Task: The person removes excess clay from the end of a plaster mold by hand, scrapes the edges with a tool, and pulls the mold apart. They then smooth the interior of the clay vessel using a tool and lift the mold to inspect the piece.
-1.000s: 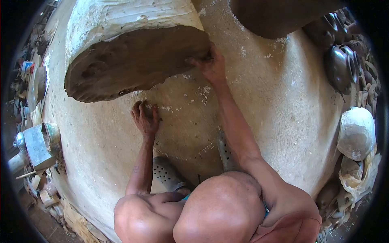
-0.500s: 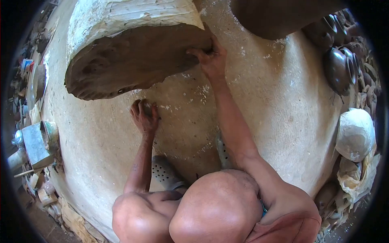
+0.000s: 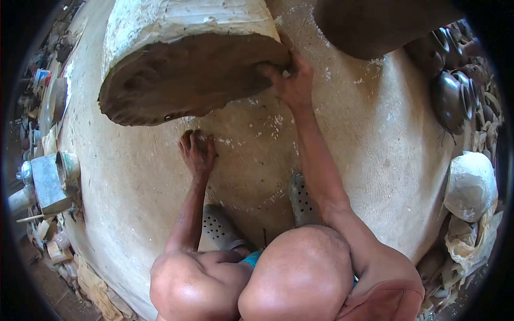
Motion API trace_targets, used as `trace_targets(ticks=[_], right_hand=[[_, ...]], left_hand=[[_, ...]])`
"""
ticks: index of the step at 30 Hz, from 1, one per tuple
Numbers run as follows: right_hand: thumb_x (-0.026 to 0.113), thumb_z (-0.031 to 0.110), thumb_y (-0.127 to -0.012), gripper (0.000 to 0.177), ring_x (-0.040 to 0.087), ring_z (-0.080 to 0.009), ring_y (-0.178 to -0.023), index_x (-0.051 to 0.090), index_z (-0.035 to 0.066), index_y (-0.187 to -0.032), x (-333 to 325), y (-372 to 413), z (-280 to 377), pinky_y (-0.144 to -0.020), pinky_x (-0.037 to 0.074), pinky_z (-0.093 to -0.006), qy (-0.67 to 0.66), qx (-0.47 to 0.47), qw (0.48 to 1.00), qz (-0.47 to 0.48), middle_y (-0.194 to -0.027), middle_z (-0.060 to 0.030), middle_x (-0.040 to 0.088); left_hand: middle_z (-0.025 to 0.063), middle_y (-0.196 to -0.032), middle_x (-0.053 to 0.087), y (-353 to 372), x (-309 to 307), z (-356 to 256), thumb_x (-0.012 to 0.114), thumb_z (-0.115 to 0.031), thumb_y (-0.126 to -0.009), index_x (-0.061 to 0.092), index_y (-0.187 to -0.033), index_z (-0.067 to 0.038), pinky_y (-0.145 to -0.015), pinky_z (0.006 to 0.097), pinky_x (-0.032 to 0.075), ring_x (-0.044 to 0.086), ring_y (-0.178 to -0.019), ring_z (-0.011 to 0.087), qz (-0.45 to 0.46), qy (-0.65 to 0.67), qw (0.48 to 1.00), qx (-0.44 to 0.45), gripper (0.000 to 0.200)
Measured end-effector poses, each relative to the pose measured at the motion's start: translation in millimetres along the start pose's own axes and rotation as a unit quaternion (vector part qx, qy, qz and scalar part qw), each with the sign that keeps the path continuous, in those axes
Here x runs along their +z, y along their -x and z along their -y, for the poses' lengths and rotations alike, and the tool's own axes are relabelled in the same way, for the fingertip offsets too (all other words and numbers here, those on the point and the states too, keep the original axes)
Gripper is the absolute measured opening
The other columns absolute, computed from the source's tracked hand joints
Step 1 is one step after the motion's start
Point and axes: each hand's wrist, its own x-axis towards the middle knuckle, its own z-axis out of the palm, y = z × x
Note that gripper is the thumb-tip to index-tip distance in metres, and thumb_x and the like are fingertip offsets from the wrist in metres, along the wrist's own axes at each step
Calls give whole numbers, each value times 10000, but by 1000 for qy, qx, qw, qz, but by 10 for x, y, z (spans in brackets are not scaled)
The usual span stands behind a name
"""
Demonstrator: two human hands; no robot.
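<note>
A large dark wet-clay form with a ragged rim is tilted on its side, its hollow facing me. A pale, whitish covering or mould wraps its outside. My right hand grips the clay form at its right edge, thumb on the inner face and fingers mostly hidden behind. Below the lower rim, my left hand hovers over or rests on the floor, apart from the clay. Its fingers are loosely bent with the thumb away from them, and I see nothing in them.
Another dark, rounded form stands at the upper right. Several dark glossy pots and a whitish rounded mould line the right side. A metal tin and clutter lie at left. White flecks dot the floor.
The view has shifted slightly, so most things sit a little further right. My right hand keeps its hold on the clay rim; my left hand stays below it.
</note>
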Motion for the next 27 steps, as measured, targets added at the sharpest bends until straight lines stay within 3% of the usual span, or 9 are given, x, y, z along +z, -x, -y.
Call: trace_targets(ticks=[2, 6, 8, 12, 14, 18, 20, 23, 27], right_hand=[[948, 204, -754, 841, 688, -240, -1189, 557, -7, -1469, 114, 22, 124, -982, 579, -368, 26, -151, 987, -53, -1326, -187, 700], [950, 181, -747, 873, 634, -241, -1273, 527, -12, -1486, 243, -32, -114, -1031, 559, -380, -35, -88, 995, -33, -1427, -201, 633], [890, -22, -744, 784, 669, -194, -1140, 547, -39, -1449, 229, -52, -59, -981, 573, -346, -22, -83, 995, -48, -1269, -115, 699], [886, -9, -750, 754, 667, -195, -1147, 564, -43, -1430, 117, -65, -96, -1003, 559, -345, -74, -25, 996, -37, -1273, -113, 700], [905, 43, -752, 750, 671, -210, -1149, 572, -55, -1417, 136, -36, 9, -1010, 554, -356, 9, -27, 999, -37, -1272, -126, 705], [930, 69, -731, 781, 660, -226, -1180, 573, -54, -1414, 128, -68, 336, -1018, 552, -379, 54, -120, 991, -6, -1320, -148, 686], [932, 86, -742, 765, 643, -236, -1213, 577, -48, -1407, 263, -75, 490, -1027, 554, -395, 69, -209, 974, -62, -1357, -158, 654], [934, 67, -739, 725, 626, -242, -1242, 603, -48, -1373, 324, -226, 345, -1061, 542, -393, 137, -254, 956, -45, -1388, -148, 620], [921, 46, -752, 662, 629, -257, -1241, 627, -60, -1336, 315, -228, 212, -1088, 525, -391, 56, -203, 977, -29, -1368, -141, 623]], left_hand=[[202, -1271, 588, 39, 41, 32, 750, -308, -901, 645, -1201, -65, -1005, 536, 437, 533, -1173, 423, -11, -9, 1000, -3, 400], [200, -1270, 586, 20, 14, 21, 751, -296, -896, 650, -1188, -70, -1000, 536, 439, 534, -1171, 421, -8, 16, 1000, -7, 383], [197, -1268, 585, 19, 21, 11, 754, -290, -891, 649, -1188, -69, -1002, 537, 440, 534, -1174, 422, -6, 5, 1000, -19, 386], [198, -1303, 576, 21, 34, 4, 733, -326, -920, 642, -1224, -46, -1041, 536, 428, 526, -1213, 421, 22, -12, 999, -22, 424], [198, -1272, 584, 14, 39, 2, 752, -287, -891, 647, -1195, -65, -1009, 539, 439, 533, -1179, 424, 5, -20, 1000, -18, 391], [198, -1284, 582, 21, 51, 38, 747, -296, -895, 643, -1210, -67, -1013, 537, 439, 533, -1183, 424, -9, -12, 1000, -24, 403], [195, -1297, 580, 45, 37, 57, 748, -313, -895, 639, -1223, -67, -1018, 534, 439, 532, -1189, 421, 5, -11, 1000, -19, 425], [190, -1306, 578, 36, 20, 37, 748, -321, -891, 637, -1232, -74, -1024, 535, 437, 529, -1200, 418, 7, 2, 999, -31, 436], [188, -1307, 579, 35, 19, 38, 751, -317, -887, 640, -1234, -85, -1028, 537, 433, 527, -1206, 415, 13, 0, 999, -40, 432]])
